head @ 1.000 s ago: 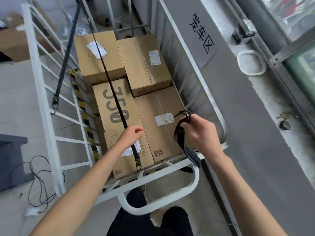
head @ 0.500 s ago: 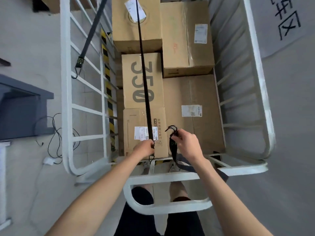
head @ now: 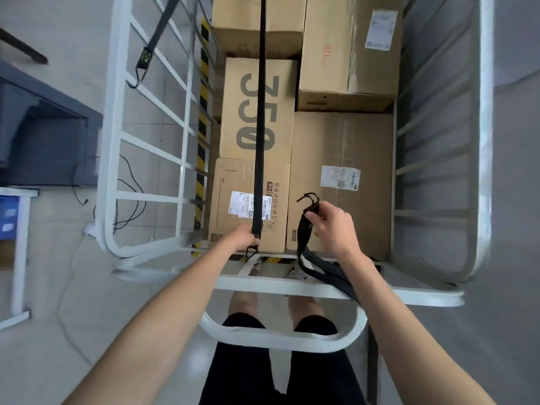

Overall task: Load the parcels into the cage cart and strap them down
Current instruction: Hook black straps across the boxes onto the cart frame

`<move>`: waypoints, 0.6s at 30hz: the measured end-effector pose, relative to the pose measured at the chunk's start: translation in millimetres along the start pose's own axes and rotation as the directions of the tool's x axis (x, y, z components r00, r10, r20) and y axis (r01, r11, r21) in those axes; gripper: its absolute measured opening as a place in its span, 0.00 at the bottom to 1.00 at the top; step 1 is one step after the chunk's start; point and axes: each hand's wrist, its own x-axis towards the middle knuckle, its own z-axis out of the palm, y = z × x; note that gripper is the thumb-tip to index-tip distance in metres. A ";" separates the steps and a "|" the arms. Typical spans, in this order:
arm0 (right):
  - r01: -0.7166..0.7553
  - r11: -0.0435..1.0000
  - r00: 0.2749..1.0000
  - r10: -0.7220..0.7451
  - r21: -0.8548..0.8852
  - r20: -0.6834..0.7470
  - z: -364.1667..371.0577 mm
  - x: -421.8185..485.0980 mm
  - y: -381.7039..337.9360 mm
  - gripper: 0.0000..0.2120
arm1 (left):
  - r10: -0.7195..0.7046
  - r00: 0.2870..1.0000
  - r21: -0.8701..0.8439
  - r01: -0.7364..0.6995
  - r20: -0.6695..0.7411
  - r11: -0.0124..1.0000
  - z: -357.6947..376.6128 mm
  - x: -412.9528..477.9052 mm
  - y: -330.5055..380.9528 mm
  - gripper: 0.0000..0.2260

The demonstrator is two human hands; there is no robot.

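Observation:
Several cardboard parcels fill the white cage cart (head: pixel 483 141), among them one marked "350" (head: pixel 280 112) and a large flat one (head: pixel 342 147) on the right. A taut black strap (head: pixel 261 112) runs lengthwise over the left row of parcels. My left hand (head: pixel 244 239) grips its near end, where the hook sits at the cart's front rail. Over the large parcel my right hand (head: pixel 333 229) holds a second black strap (head: pixel 304 238), its hook (head: pixel 309 197) sticking up past my fingers. The rest of that strap drapes over the front rail.
A third strap with a hook (head: pixel 143 65) hangs on the cart's left side bars. A dark blue cabinet (head: pixel 43 135) and loose cables (head: pixel 128 197) lie on the floor to the left. The cart's push handle (head: pixel 280 337) is in front of my legs.
My left hand slid down the taut strap to its end at the front rail. My right hand stayed over the large parcel with the second strap. My view tipped further downward.

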 end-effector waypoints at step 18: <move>0.162 0.985 0.986 -0.158 0.065 -0.056 -46.9 -74.3 -48.1 0.06 | 0.085 0.991 -0.004 -0.086 -0.102 0.996 -19.5 -144.9 15.1 0.20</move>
